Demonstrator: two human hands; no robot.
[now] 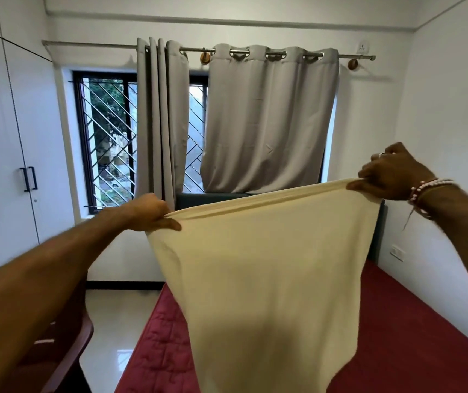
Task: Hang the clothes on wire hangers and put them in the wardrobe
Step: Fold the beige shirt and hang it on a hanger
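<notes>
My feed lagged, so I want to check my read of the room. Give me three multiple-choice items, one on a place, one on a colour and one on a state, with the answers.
1. Where is the wardrobe?
A) along the left side of the room
B) behind the bed
C) on the right wall

2. What colour is the garment being held up?
A) red
B) cream
C) grey

3. How is the garment held?
A) by the left hand alone
B) draped on a hanger
C) stretched between both hands

Answers:
1 A: its closed doors with black handles stand left of the window.
2 B: the pale cream cloth hangs in front of the red mattress.
3 C: the left hand and the right hand each pinch the top edge, and no hanger is in view.
</notes>
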